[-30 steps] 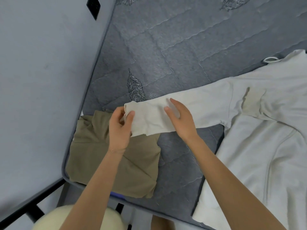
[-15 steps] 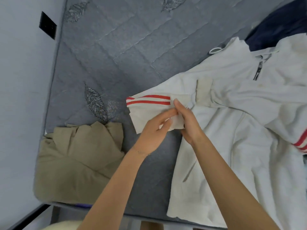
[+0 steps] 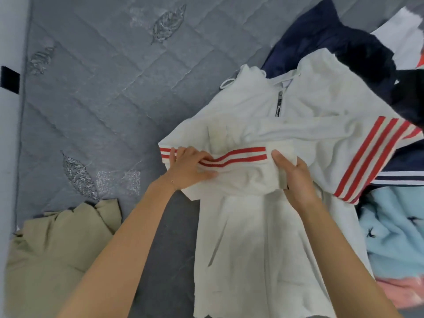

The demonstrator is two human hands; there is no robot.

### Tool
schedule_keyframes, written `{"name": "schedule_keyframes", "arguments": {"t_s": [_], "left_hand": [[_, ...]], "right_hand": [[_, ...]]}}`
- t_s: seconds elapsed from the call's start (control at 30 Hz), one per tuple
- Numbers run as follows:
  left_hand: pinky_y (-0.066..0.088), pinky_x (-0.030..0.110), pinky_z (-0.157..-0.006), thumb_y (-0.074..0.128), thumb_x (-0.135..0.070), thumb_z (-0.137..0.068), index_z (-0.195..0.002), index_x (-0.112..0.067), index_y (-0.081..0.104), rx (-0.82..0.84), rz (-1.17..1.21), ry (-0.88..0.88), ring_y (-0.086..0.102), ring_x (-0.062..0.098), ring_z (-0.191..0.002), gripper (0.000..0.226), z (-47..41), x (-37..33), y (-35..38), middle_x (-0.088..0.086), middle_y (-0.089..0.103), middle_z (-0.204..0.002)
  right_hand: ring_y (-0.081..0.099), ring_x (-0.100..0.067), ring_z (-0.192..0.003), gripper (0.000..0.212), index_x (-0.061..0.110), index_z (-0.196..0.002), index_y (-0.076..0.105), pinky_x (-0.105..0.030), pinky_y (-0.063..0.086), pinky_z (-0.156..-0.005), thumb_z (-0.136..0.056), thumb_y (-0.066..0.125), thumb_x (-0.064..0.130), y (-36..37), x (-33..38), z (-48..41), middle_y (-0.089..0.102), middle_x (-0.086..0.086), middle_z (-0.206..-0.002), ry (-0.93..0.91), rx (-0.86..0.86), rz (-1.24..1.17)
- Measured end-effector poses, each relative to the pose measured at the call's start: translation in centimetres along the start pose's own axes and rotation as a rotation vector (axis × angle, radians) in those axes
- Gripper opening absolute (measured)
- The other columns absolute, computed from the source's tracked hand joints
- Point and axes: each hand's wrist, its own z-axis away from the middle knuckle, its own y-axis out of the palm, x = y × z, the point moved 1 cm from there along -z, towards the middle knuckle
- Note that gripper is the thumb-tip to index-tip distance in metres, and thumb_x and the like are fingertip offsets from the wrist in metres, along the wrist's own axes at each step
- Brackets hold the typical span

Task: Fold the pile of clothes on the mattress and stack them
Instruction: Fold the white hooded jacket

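Sleeve (image 3: pixel 243 154) across hoodie (image 3: pixel 252 237); L hand (image 3: pixel 188 167) presses, R hand (image 3: pixel 296 177) grips.

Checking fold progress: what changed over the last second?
Both hands carried the sleeve rightward, folding it across the chest of the white jacket. The left hand now presses it flat; the right hand grips its cuff. The khaki garment stayed put on the mattress.

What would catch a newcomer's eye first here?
A white zip jacket lies spread on the grey mattress; the left hand presses its red-striped sleeve across the chest, the right hand grips its end. A folded khaki garment sits near left, unfolded clothes heap at right.
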Motion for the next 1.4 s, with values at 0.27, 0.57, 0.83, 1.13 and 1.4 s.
{"name": "schedule_keyframes", "arguments": {"t_s": [0.27,0.57,0.83,1.13,1.4], "left_hand": [[0.008,0.043,-0.113,0.053,-0.032,-0.093,-0.123,-0.027,0.058,-0.208,-0.074,-0.097,0.039,0.028,-0.125,0.031,-5.0,-2.1,1.3,0.0,0.055,-0.121],[0.045,0.044,-0.092,0.054,-0.008,-0.077,-0.098,-0.014,0.072,-0.64,0.18,0.052,0.06,0.032,-0.099,0.029,-8.7,-8.4,-0.4,0.008,0.067,-0.1],[0.026,0.046,-0.11,0.05,-0.021,-0.094,-0.13,-0.019,0.055,-0.666,-0.077,0.292,0.04,0.031,-0.125,0.037,-6.9,-12.2,5.7,0.014,0.048,-0.136],[0.001,0.056,-0.117,0.029,-0.042,-0.102,-0.152,-0.038,0.006,-0.249,-0.216,0.038,-0.004,0.024,-0.149,0.056,-6.4,-13.6,8.0,0.001,-0.003,-0.162],[-0.001,0.052,-0.117,0.019,-0.05,-0.098,-0.153,-0.036,0.009,-0.33,-0.156,0.036,-0.005,0.027,-0.149,0.058,1.0,-11.4,12.2,0.006,-0.002,-0.162]], "right_hand": [[0.069,-0.011,-0.101,0.015,0.023,-0.107,0.067,-0.024,0.055,-0.082,-0.097,0.056,0.021,-9.3,5.2,-1.7,0.074,0.007,-0.104,-0.122,-0.2,-0.12],[0.066,-0.005,-0.084,0.012,0.009,-0.094,0.069,-0.016,0.053,-0.078,-0.091,0.06,0.016,-15.4,6.8,-4.7,0.072,-0.005,-0.096,-0.348,-0.673,0.171],[0.03,-0.034,-0.135,0.053,0.007,-0.139,0.047,-0.045,0.019,-0.116,-0.087,0.058,0.011,-14.9,4.9,-4.9,0.044,-0.018,-0.143,-0.905,-0.584,1.131],[0.024,-0.044,-0.142,0.064,0.012,-0.14,0.05,-0.052,0.0,-0.115,-0.092,0.036,0.052,-14.8,0.3,-7.8,0.036,-0.02,-0.151,-0.611,-0.412,1.56],[0.013,-0.05,-0.143,0.069,0.017,-0.149,0.036,-0.051,-0.007,-0.116,-0.091,0.048,0.052,-15.3,0.2,-3.9,0.023,-0.029,-0.154,-0.599,-0.562,1.505]]}}
